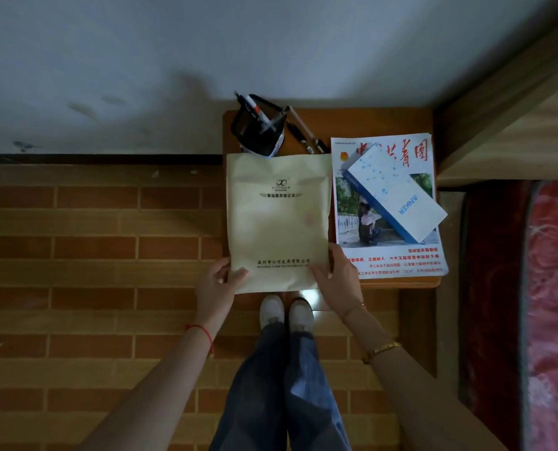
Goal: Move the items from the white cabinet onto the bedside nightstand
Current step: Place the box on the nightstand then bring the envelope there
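Left hand (217, 281), right hand (334, 276): each pinches a near corner of the flat cream fabric bag (277, 219) | bag ahead, on brown wooden surface (368, 123) | advice: slide it forward until fully supported, then release.

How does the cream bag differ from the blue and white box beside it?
The cream bag is flat, soft and lies straight, gripped at its near corners by the left hand and right hand; the Anker box is rigid, lies askew and untouched on a magazine. Both rest on the nightstand.
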`<state>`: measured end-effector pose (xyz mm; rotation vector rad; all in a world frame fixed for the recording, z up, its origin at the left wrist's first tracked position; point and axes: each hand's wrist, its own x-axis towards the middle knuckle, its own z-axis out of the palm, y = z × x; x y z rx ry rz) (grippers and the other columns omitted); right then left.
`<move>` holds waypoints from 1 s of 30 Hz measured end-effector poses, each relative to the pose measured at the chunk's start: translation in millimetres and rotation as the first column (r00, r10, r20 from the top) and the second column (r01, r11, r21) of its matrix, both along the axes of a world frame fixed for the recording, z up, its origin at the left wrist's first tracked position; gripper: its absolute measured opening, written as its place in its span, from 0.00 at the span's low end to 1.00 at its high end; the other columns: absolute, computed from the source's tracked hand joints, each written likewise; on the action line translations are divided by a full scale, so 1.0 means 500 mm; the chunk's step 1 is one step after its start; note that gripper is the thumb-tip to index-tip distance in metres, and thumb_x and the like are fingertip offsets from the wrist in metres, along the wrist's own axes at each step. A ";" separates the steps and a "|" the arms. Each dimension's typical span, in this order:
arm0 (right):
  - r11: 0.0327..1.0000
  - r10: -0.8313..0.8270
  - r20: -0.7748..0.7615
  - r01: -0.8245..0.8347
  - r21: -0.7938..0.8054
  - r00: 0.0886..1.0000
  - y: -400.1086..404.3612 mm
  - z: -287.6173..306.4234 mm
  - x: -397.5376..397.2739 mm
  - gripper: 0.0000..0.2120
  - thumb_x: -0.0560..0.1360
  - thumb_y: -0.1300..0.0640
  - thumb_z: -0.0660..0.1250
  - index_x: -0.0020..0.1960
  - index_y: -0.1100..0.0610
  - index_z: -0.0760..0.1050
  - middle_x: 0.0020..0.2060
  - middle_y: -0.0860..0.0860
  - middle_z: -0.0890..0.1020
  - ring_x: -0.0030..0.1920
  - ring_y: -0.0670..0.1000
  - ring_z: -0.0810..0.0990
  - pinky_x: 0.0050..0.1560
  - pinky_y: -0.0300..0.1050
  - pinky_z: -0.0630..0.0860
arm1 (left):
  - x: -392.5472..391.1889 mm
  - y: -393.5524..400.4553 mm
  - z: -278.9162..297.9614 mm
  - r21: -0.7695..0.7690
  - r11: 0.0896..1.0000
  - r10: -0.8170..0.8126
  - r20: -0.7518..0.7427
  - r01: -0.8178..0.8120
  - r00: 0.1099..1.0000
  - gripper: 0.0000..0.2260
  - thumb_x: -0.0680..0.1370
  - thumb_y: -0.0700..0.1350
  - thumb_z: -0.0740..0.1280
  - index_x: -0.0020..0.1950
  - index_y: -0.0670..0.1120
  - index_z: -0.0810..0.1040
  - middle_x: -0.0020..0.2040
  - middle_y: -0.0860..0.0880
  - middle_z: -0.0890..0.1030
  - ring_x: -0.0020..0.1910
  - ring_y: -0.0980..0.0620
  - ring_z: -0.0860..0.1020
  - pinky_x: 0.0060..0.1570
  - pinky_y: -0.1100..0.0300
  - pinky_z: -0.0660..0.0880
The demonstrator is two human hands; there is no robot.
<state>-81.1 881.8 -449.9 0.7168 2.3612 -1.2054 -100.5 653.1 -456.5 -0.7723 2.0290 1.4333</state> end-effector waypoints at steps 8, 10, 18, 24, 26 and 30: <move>0.992 0.005 -0.077 0.005 0.127 0.997 -0.018 -0.021 -0.011 0.22 0.76 0.55 0.67 0.67 0.60 0.67 0.58 0.56 0.76 0.56 0.56 0.74 0.53 0.50 0.75 | -0.013 0.028 0.006 -0.169 0.985 -0.040 -0.178 0.009 0.983 0.15 0.75 0.42 0.73 0.61 0.45 0.78 0.46 0.59 0.81 0.45 0.64 0.80 0.38 0.73 0.77; 0.988 0.021 -0.079 -0.008 0.153 0.997 -0.020 -0.021 -0.014 0.22 0.76 0.55 0.67 0.66 0.61 0.67 0.57 0.56 0.75 0.55 0.56 0.74 0.52 0.49 0.75 | -0.016 0.031 0.010 -0.201 0.979 -0.083 -0.216 0.039 0.973 0.14 0.75 0.42 0.73 0.60 0.45 0.79 0.46 0.59 0.80 0.45 0.64 0.79 0.37 0.74 0.76; 0.979 0.039 -0.059 -0.027 0.200 0.997 -0.025 -0.023 -0.006 0.22 0.76 0.54 0.67 0.66 0.62 0.68 0.59 0.57 0.72 0.56 0.56 0.74 0.54 0.51 0.76 | -0.013 0.031 0.011 -0.227 0.972 -0.127 -0.294 0.060 0.947 0.13 0.75 0.41 0.72 0.59 0.48 0.79 0.47 0.57 0.79 0.46 0.62 0.79 0.38 0.74 0.76; 0.974 0.077 -0.061 -0.062 0.216 0.995 -0.028 -0.022 -0.007 0.21 0.77 0.56 0.66 0.66 0.63 0.67 0.59 0.58 0.72 0.56 0.56 0.73 0.55 0.51 0.76 | -0.008 0.022 -0.008 -0.278 0.956 -0.180 -0.285 0.098 0.941 0.13 0.76 0.45 0.72 0.60 0.48 0.79 0.52 0.52 0.80 0.49 0.56 0.80 0.38 0.67 0.78; 0.972 0.108 -0.070 -0.090 0.217 0.992 -0.028 -0.023 -0.009 0.19 0.77 0.58 0.66 0.65 0.63 0.68 0.57 0.58 0.73 0.55 0.56 0.74 0.54 0.52 0.76 | -0.005 0.017 -0.017 -0.289 0.950 -0.200 -0.281 0.116 0.939 0.14 0.76 0.47 0.71 0.62 0.47 0.79 0.54 0.51 0.81 0.50 0.53 0.80 0.40 0.64 0.79; 0.971 0.100 -0.076 -0.081 0.227 0.992 -0.023 -0.029 -0.009 0.20 0.76 0.57 0.67 0.65 0.63 0.68 0.57 0.58 0.73 0.54 0.57 0.74 0.53 0.52 0.76 | -0.004 0.015 -0.024 -0.302 0.945 -0.210 -0.271 0.124 0.939 0.16 0.77 0.47 0.71 0.64 0.47 0.78 0.55 0.50 0.80 0.50 0.52 0.79 0.43 0.61 0.80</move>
